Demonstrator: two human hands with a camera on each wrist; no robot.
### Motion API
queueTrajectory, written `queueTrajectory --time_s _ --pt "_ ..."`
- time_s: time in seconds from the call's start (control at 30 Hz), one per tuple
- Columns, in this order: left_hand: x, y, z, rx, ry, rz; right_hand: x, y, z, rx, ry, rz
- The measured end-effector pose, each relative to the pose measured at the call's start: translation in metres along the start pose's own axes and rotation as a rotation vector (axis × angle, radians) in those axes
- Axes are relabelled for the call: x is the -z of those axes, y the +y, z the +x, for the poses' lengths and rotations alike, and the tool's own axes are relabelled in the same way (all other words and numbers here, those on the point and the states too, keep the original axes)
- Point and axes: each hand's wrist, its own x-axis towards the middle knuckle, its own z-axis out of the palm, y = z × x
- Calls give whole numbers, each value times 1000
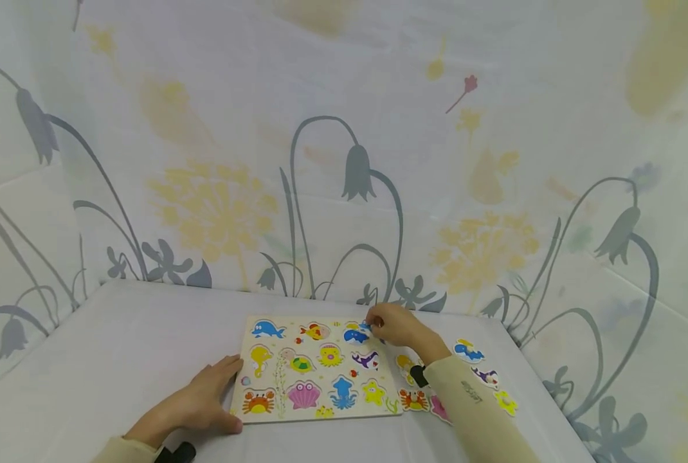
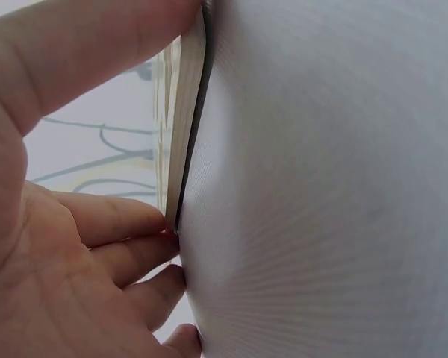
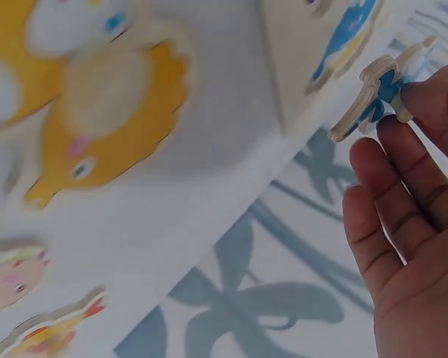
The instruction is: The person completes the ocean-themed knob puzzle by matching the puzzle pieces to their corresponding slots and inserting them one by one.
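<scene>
The wooden sea-animal puzzle board (image 1: 312, 415) lies flat on the white cloth. My left hand (image 1: 202, 395) rests against its left edge, fingertips along the side and thumb at the near corner; in the left wrist view, fingers touch the board's edge (image 2: 185, 112). Over the board's far right corner, my right hand (image 1: 398, 328) pinches a blue wooden puzzle piece (image 3: 388, 88) between thumb and fingers. In the right wrist view this piece is tilted and above the cloth, apart from the board. The blue whale picture (image 1: 355, 335) lies just below that hand in the head view.
Right of the board lie several loose pieces: a crab (image 1: 413, 400), a pink shell (image 1: 440, 409), a blue whale (image 1: 468, 351), a purple whale (image 1: 485, 377) and a yellow star (image 1: 505, 403). The right forearm partly covers this group. A flower-patterned curtain (image 1: 321, 225) stands behind.
</scene>
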Motion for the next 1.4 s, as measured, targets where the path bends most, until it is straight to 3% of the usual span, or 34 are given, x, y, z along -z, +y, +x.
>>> queueTrajectory --time_s 0.37,0.8,1.03,1.4 --pt "0 1 -1 -9 7 4 -3 -43 22 117 -12 -66" --pt "0 2 -1 -26 4 21 -14 -97 47 182 -64 -161" --pt "1 0 -1 -44 10 21 -21 -116 62 258 -55 -208" --pt "0 -1 -2 -37 18 29 -36 -140 79 282 -87 -177"
